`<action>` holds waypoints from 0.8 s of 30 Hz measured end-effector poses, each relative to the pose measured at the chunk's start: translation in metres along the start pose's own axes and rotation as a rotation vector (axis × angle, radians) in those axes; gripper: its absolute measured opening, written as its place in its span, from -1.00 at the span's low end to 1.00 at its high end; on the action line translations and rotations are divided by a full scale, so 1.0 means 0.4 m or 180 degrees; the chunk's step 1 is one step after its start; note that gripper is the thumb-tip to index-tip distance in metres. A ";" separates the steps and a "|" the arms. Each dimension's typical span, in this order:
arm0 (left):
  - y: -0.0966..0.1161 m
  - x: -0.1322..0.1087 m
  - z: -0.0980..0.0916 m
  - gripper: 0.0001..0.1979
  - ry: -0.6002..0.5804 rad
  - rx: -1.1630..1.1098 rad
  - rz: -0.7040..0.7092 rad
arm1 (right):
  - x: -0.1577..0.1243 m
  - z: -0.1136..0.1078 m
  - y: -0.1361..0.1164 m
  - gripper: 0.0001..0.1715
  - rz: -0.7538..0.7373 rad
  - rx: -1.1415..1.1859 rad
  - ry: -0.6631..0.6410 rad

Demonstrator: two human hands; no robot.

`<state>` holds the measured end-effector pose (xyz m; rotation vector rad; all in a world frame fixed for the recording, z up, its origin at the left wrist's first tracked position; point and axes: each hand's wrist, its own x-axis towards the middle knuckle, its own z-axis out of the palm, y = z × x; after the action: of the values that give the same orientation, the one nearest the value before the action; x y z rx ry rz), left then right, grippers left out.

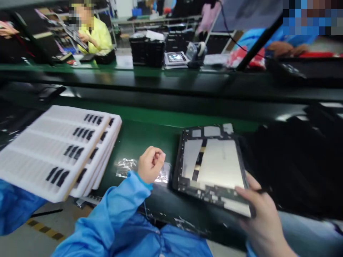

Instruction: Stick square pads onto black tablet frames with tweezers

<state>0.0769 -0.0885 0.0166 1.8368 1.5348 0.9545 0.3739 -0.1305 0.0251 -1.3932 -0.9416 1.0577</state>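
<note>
My right hand [261,210] grips the lower right corner of an opened tablet [217,160], thumb on top and fingers around the side. The tablet's inside faces up: silvery plates, a dark flex cable running down the middle and a circuit board along the near edge. My left hand [151,164] is closed, fingers curled in, just left of the tablet and apart from it. Whatever it may hold is hidden. Left of that hand stands a stack of white foam trays [34,142], with short rows of thin black pieces in the slots of the top one.
Clear tape strips [124,167] lie on the green bench [139,132]. Black material [294,164] is heaped at the right. Beyond a dark ledge stand black bins [148,50] and a tape dispenser [197,53]. A person in yellow [100,34] works across; a blue sleeve [16,207] shows lower left.
</note>
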 end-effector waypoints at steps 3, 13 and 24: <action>-0.061 0.054 -0.025 -0.61 0.0297 0.0087 -0.0104 | 0.275 0.234 -0.105 -0.66 0.0480 0.0587 -0.0234; -0.079 0.042 -0.010 -0.68 -0.1129 0.0535 0.0344 | 0.606 0.848 -0.137 -0.72 0.0756 0.0363 -0.1318; 0.125 0.122 0.087 -0.60 -0.1545 -0.0136 0.0721 | 0.114 -0.148 -0.283 -0.60 -0.1926 -0.1809 -0.0419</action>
<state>0.1389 -0.0491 0.0437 2.0511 1.0227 0.5670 0.4460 -0.0939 0.1339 -1.3450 -1.7199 0.4340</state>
